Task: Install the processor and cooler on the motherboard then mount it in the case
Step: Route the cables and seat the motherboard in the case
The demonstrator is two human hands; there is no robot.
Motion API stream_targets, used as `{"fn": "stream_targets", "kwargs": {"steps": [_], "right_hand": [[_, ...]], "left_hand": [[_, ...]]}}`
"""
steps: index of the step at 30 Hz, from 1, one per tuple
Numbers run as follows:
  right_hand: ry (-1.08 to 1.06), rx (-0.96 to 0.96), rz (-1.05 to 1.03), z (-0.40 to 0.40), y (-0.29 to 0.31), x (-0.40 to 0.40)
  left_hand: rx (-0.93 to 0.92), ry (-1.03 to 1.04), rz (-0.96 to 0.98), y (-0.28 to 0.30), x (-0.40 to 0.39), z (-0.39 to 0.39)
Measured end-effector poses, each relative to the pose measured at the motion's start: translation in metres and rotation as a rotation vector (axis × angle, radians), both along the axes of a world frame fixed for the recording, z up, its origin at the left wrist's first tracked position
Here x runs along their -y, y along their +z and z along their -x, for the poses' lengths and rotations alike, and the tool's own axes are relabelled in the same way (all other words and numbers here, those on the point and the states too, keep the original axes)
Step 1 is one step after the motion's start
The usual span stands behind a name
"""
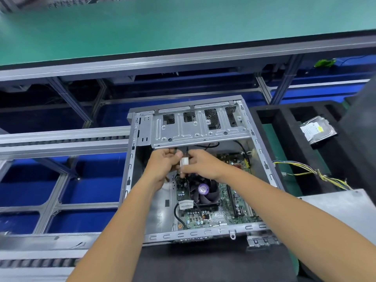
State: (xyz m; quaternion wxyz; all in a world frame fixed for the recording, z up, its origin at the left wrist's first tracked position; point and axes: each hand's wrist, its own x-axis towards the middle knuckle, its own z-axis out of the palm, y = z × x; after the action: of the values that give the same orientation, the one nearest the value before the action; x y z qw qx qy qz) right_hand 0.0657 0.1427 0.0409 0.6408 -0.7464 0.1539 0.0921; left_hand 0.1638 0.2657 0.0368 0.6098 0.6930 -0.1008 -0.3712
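An open grey computer case (130,159) lies on its side in front of me. Inside it sits the green motherboard (225,212) with a black cooler fan (205,192) that bears a purple round label. Both my hands are inside the case, just under the metal drive cage (201,129). My left hand (162,161) grips black cables. My right hand (201,163) pinches a small white connector (184,162) between the two hands. A black cable with a white tag (185,204) loops over the board's left side.
A black foam tray (284,151) stands to the right, with a hard drive (316,129) in one slot and a yellow-black wire bundle (317,174) lying across it. A grey metal panel (341,208) lies at the right. Conveyor rails (61,143) run on the left; a green workbench (162,29) lies beyond.
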Motion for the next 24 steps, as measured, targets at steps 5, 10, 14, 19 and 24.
{"fn": "stream_targets", "kwargs": {"steps": [5,10,14,19,24], "right_hand": [[-0.246,-0.104,-0.043,0.001,0.013,0.020],[-0.184,-0.269,-0.193,0.012,0.018,0.029],[-0.175,-0.293,-0.320,0.015,0.025,0.036],[-0.173,-0.283,-0.411,0.019,0.029,0.034],[-0.201,-0.293,-0.550,0.026,0.033,0.038]], "left_hand": [[0.510,-0.022,-0.502,-0.012,-0.003,-0.005],[0.990,-0.262,-0.997,-0.007,-0.011,0.001],[1.488,-0.261,-0.725,0.013,-0.006,0.011],[1.490,-0.566,-0.050,0.018,0.016,0.041],[0.974,-0.749,-0.036,0.004,0.016,0.037]]}}
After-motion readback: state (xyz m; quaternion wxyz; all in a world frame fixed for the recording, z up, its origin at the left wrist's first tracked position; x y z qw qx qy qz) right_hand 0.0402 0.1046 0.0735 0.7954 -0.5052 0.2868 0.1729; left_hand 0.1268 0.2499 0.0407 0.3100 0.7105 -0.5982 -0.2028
